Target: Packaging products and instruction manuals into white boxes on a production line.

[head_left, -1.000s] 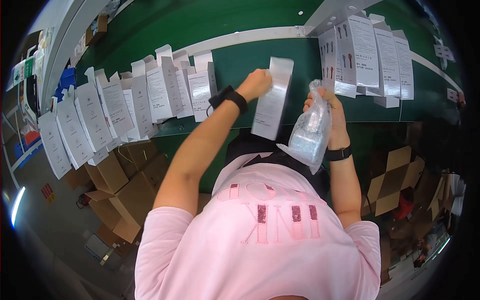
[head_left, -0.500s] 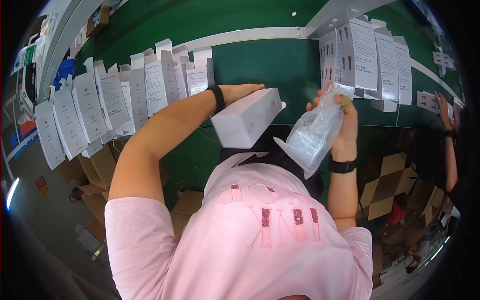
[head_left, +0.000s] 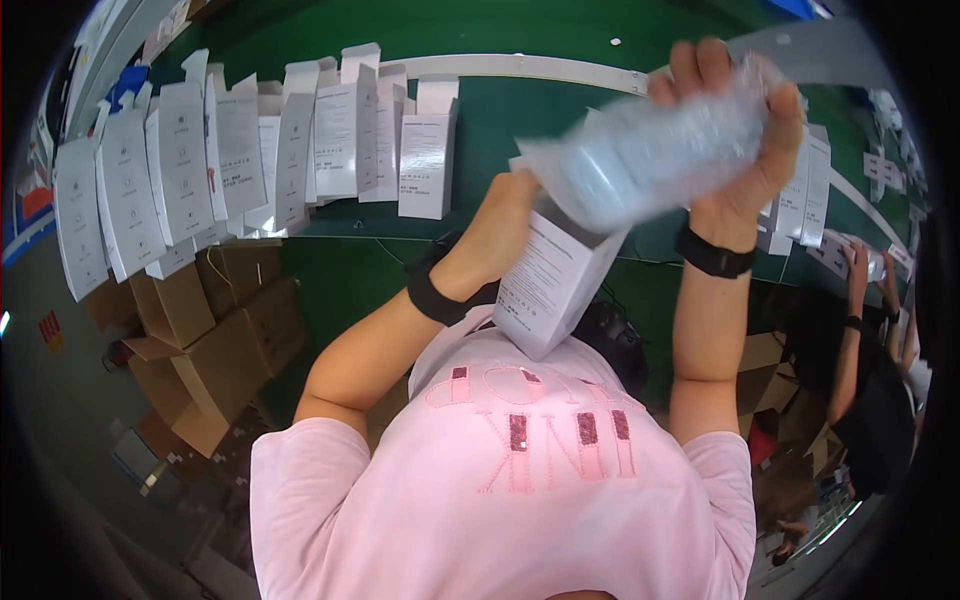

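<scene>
The right hand [head_left: 757, 185] is grasping a clear, wrinkled plastic wrapping with a pale bluish rounded content [head_left: 640, 160]; it extends leftward from the fingers, above the mouth of a tilted white rectangular cardboard box [head_left: 545, 285]. The left hand [head_left: 503, 228] holds this box near its upper edge. Beyond, similar open-flapped boxes [head_left: 345, 140] stand along the smooth green bench [head_left: 500, 130].

A worker's left arm [head_left: 385, 342] bends at the elbow [head_left: 325, 395], forearm angled inward, the left hand [head_left: 502, 232] in front of the torso [head_left: 560, 520] with its fingers bent in a grip, tips hidden. The right arm [head_left: 708, 325] reaches forward, the right hand [head_left: 752, 182] raised higher, slightly blurred, fingers [head_left: 686, 70] curled opposite the thumb [head_left: 785, 110].
</scene>
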Available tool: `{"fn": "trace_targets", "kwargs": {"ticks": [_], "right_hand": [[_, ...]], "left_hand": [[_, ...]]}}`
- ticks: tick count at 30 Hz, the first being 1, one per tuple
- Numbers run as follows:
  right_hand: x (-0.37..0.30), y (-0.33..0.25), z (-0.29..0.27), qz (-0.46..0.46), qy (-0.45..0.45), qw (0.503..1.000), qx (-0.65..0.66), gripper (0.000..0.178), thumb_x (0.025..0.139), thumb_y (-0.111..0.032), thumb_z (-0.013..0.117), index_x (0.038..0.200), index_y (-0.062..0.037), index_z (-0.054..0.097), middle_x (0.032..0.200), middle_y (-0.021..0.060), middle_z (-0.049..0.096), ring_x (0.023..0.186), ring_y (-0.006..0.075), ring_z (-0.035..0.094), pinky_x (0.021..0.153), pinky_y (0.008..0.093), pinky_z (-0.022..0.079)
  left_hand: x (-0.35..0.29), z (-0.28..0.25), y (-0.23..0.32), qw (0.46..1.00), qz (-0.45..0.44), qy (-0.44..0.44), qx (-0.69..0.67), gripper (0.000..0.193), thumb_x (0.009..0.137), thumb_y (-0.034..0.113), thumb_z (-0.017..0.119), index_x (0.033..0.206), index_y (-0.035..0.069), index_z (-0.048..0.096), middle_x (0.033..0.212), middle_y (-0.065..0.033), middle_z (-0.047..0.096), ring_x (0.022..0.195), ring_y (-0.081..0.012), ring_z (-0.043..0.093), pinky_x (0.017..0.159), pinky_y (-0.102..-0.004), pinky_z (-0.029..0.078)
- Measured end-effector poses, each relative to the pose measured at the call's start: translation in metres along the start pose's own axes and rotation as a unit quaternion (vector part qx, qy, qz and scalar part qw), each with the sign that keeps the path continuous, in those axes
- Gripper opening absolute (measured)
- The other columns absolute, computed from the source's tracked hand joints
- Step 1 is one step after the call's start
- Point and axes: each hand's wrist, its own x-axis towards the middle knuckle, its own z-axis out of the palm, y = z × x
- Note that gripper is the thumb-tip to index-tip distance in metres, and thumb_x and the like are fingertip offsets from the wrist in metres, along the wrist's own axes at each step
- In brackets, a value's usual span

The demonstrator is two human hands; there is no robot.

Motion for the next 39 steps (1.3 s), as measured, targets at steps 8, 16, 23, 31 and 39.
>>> {"fn": "trace_targets", "kwargs": {"ticks": [8, 16, 23, 31, 39], "right_hand": [[-0.021, 0.026, 0.047, 0.313, 0.096, 0.933, -0.149, 0.035, 0.095, -0.039, 0.045, 0.107, -0.0087, 0.056, 0.098, 0.0104, 0.056, 0.092, 0.0234, 0.054, 0.082, 0.0360, 0.044], [0.000, 0.027, 0.111, 0.400, -0.229, 0.647, -0.608, 0.028, 0.078, -0.006, 0.067, 0.105, 0.0014, 0.066, 0.090, 0.0145, 0.067, 0.079, 0.0247, 0.064, 0.074, 0.0346, 0.050], [-0.017, 0.065, -0.070, 0.210, -0.005, 0.607, -0.767, 0.031, 0.083, -0.024, 0.069, 0.104, -0.0023, 0.065, 0.097, 0.0121, 0.068, 0.090, 0.0227, 0.065, 0.080, 0.0320, 0.051], [-0.116, 0.161, -0.117, 0.221, 0.013, 0.613, -0.758, 0.017, 0.079, -0.010, 0.065, 0.094, -0.0037, 0.061, 0.086, 0.0157, 0.061, 0.075, 0.0277, 0.062, 0.064, 0.0357, 0.049], [0.029, 0.027, 0.148, 0.056, 0.066, 0.810, -0.580, 0.020, 0.080, 0.000, 0.069, 0.100, 0.0004, 0.065, 0.092, 0.0023, 0.066, 0.081, 0.0093, 0.062, 0.071, 0.0222, 0.049]], "left_hand": [[-0.029, -0.010, 0.009, 0.999, -0.022, 0.018, -0.036, 0.051, 0.098, 0.032, 0.032, 0.112, -0.011, 0.056, 0.080, -0.0110, 0.061, 0.075, -0.0142, 0.052, 0.073, -0.0286, 0.043], [-0.041, -0.024, 0.019, 0.992, 0.065, 0.100, 0.046, 0.050, 0.101, 0.031, 0.032, 0.124, -0.007, 0.053, 0.094, -0.0180, 0.063, 0.083, -0.0191, 0.057, 0.082, -0.0319, 0.045], [-0.073, -0.086, 0.003, 0.954, 0.037, 0.291, -0.063, 0.047, 0.100, 0.024, 0.030, 0.132, -0.004, 0.049, 0.119, -0.0130, 0.059, 0.106, -0.0195, 0.057, 0.095, -0.0311, 0.042], [-0.059, -0.076, 0.024, 0.930, -0.030, 0.254, -0.264, 0.046, 0.102, 0.029, 0.032, 0.133, -0.001, 0.048, 0.123, -0.0099, 0.056, 0.112, -0.0172, 0.054, 0.099, -0.0288, 0.039], [-0.046, -0.052, 0.050, 0.948, -0.079, 0.075, -0.299, 0.076, 0.097, 0.058, 0.031, 0.135, -0.008, 0.040, 0.119, -0.0162, 0.057, 0.106, -0.0170, 0.058, 0.090, -0.0286, 0.046]]}}
